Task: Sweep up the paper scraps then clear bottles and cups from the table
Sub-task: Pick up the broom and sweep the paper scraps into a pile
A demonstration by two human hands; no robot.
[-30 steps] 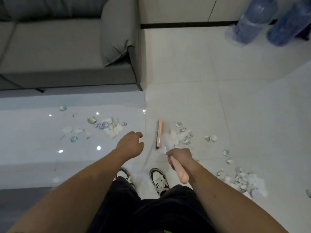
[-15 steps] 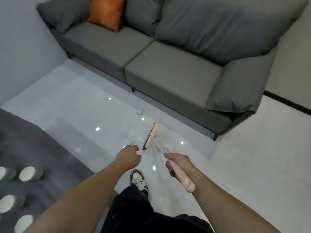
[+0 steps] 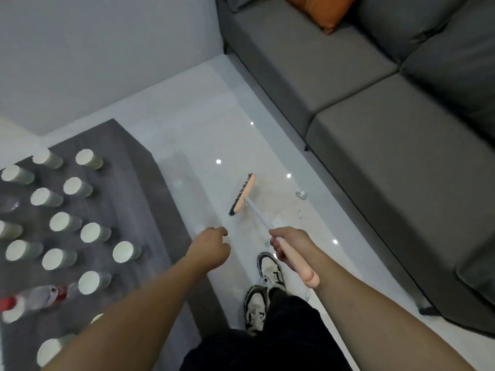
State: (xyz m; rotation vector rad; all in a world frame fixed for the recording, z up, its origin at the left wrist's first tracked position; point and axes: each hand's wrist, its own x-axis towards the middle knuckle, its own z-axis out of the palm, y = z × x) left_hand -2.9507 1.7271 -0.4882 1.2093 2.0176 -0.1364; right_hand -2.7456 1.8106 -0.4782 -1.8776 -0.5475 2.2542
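My right hand (image 3: 288, 246) grips the pink handle of a broom (image 3: 300, 266). Its peach brush head (image 3: 243, 194) with dark bristles is down at the glossy floor ahead of me. A few small paper scraps (image 3: 301, 195) lie on the floor to the right of the brush, near the sofa. My left hand (image 3: 210, 243) hovers beside the shaft with fingers loosely curled, holding nothing. Several paper cups (image 3: 95, 232) stand on the dark grey table (image 3: 139, 183) at my left. A clear bottle with a red label (image 3: 40, 297) lies among the cups.
A grey sofa (image 3: 375, 108) with an orange cushion (image 3: 321, 9) runs along the right. A grey wall (image 3: 107, 49) closes the far left corner. My two sneakers (image 3: 263, 287) stand on the strip of white floor between table and sofa.
My view has swung left, from the floor by the sofa's end to the table with cups. The broom came along with it and its head now lies left of the scraps.
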